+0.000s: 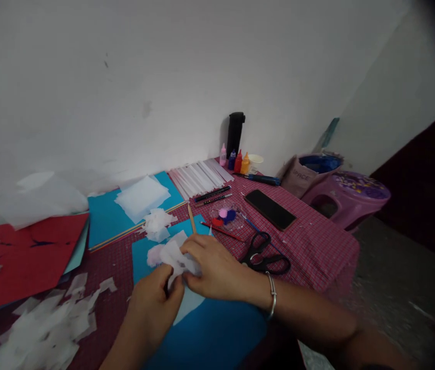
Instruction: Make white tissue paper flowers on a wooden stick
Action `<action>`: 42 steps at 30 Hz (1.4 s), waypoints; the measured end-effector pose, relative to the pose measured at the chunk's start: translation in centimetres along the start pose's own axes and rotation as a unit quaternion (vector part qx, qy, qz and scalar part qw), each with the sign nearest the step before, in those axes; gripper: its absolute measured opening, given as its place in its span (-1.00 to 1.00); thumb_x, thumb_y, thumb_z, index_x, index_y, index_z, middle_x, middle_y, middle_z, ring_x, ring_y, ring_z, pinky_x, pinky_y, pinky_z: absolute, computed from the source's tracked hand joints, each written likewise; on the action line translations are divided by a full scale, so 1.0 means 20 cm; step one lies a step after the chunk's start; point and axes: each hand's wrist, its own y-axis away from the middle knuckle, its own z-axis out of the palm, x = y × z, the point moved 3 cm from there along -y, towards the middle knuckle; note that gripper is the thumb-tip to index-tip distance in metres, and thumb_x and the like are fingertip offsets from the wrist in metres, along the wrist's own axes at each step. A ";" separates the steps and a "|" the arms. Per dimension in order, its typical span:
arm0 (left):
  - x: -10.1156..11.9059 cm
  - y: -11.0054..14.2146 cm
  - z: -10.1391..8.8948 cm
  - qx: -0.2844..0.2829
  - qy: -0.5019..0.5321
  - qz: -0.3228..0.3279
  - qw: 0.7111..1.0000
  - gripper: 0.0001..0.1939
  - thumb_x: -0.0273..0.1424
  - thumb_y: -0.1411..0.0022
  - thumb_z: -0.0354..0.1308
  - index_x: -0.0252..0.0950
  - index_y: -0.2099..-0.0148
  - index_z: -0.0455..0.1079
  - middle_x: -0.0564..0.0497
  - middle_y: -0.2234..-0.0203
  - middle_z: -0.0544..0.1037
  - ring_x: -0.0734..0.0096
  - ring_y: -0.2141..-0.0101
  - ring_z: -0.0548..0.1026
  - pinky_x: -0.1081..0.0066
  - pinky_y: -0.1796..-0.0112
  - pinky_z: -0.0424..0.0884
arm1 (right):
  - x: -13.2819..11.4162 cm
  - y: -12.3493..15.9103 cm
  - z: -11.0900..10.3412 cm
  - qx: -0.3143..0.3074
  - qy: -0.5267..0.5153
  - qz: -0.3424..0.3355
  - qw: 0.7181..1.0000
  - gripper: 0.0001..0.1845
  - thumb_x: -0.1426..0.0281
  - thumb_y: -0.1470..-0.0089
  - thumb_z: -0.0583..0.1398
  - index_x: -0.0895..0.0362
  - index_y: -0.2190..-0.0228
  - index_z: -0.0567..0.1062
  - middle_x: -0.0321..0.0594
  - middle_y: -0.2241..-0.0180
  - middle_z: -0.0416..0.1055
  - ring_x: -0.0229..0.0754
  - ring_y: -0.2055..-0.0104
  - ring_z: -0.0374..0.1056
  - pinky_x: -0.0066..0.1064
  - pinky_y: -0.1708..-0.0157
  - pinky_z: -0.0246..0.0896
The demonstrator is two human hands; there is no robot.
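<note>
Both hands on one piece: thin white translucent paper sheet [174, 252], creased, curling, soft-looking, bunched between the fingertips. Left hand [151, 303] has thumb and index closed in at its lower edge; right hand [219, 264] pinches its right side between thumb and fingers.

Just left of the right fingertips, beyond the left ones: pale pink-white ruffled tissue clump [155, 255], partly behind the sheet. Under both hands: bright blue flat card [213, 334].

Just beyond the fingers: fluffy white tissue pile [158, 222] and light wooden stick [191, 218]. Right of them: clear palette [236, 220] with pink, red and dark blue paint; black-handled scissors [265, 259] near the right wrist; dark rectangular phone [270, 209] farther out.

Left of the left hand: loose heap of white paper squares [43, 329], then red flat card [28, 267] with blue-tinged white ruffles.

Surface: pink-red checked tablecloth [321, 246]. Farther out, small paint bottles [238, 162] and tall black flask [234, 134] against plain grey-white wall [163, 77]; pink plastic stool [346, 203] off the table's right side.
</note>
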 end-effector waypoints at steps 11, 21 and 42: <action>0.00 0.00 0.00 -0.051 -0.024 0.031 0.998 -0.71 -0.28 -0.12 -0.06 -0.19 0.60 0.02 0.14 0.73 0.17 0.43 0.65 0.19 0.42 0.55 0.00 | 0.02 0.00 0.05 -0.001 0.059 -0.010 0.998 -0.96 0.44 0.01 0.12 0.15 0.41 0.34 -0.21 0.38 0.37 -0.20 0.33 0.26 -0.38 0.30 0.09; -0.06 -0.04 0.03 -0.160 0.251 -0.111 0.948 -0.70 -0.21 0.02 0.06 -0.23 0.63 0.11 0.20 0.77 0.12 0.53 0.70 0.15 0.49 0.64 0.06 | 0.02 0.01 0.06 -0.060 -0.066 0.010 0.996 -0.80 0.54 0.09 0.08 0.15 0.32 0.32 -0.25 0.38 0.36 -0.26 0.38 0.26 -0.49 0.43 0.08; -0.14 -0.02 0.13 -0.210 0.387 -0.160 0.884 -0.82 -0.30 0.11 0.12 -0.27 0.59 0.23 0.19 0.75 0.21 0.57 0.72 0.18 0.55 0.70 0.13 | 0.01 0.01 0.06 -0.053 0.060 -0.028 0.996 -0.92 0.43 -0.04 0.11 0.17 0.36 0.36 -0.20 0.38 0.41 -0.21 0.36 0.31 -0.43 0.41 0.05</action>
